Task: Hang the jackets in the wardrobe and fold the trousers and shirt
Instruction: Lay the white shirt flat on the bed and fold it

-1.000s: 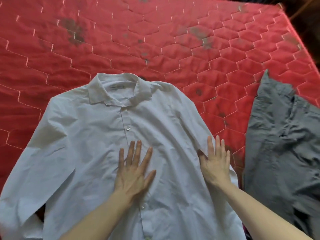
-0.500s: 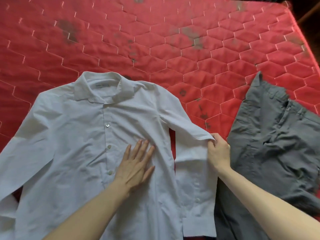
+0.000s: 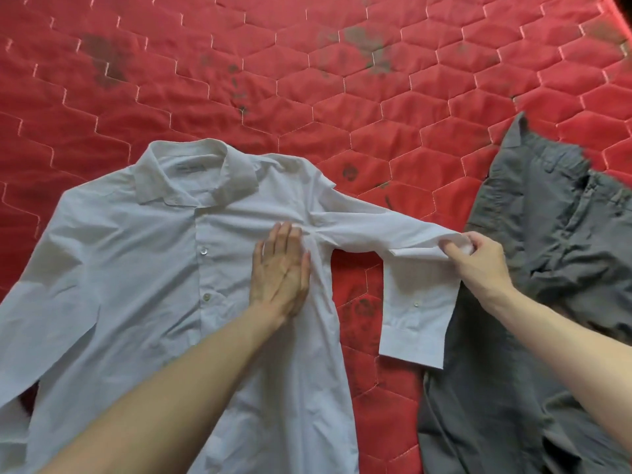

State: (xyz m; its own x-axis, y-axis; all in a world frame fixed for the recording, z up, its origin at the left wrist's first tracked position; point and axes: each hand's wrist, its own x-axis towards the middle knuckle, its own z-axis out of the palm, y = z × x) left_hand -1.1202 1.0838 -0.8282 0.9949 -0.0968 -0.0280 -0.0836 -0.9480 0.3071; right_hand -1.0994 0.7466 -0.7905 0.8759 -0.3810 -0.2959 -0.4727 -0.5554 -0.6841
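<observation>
A white button-up shirt (image 3: 143,268) lies face up on the red mattress, collar toward the far side. My left hand (image 3: 282,271) presses flat on the shirt's chest near the armpit, fingers together. My right hand (image 3: 478,260) pinches the shirt's right sleeve (image 3: 376,227) at its bend and holds it stretched out to the right; the cuff end hangs back toward me. Grey trousers (image 3: 547,268) lie crumpled on the right, partly under my right arm and the cuff. The shirt's other sleeve runs off the left edge.
The red quilted mattress (image 3: 307,80) with dark stains fills the far half of the view. Its right corner shows at the upper right, with dark floor beyond.
My right hand has pulled the sleeve out to the right, away from the shirt's body, opening a gap of red mattress. My left hand slid up toward the armpit.
</observation>
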